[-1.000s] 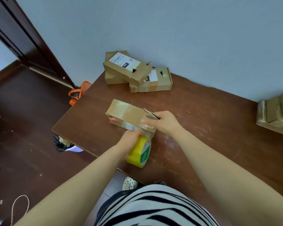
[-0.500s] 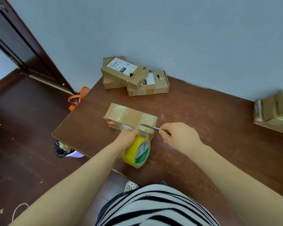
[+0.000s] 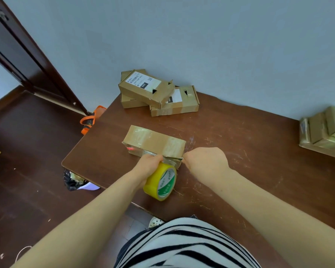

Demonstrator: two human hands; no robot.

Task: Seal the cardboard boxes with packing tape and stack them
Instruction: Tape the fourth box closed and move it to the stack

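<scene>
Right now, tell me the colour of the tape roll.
Tape roll: yellow, green-and-white core label; head view.

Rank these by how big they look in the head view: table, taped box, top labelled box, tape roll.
1. table
2. taped box and top labelled box: they look alike and the labelled one lies farther off, so they are not ranked
3. tape roll, smallest though nearest the camera

The white label (image 3: 142, 81) on the top box (image 3: 153, 94) shows "060" on a black patch — the line above looks like "060-008 A03". Green print on the tape roll (image 3: 163, 183) — unreadable.
</scene>
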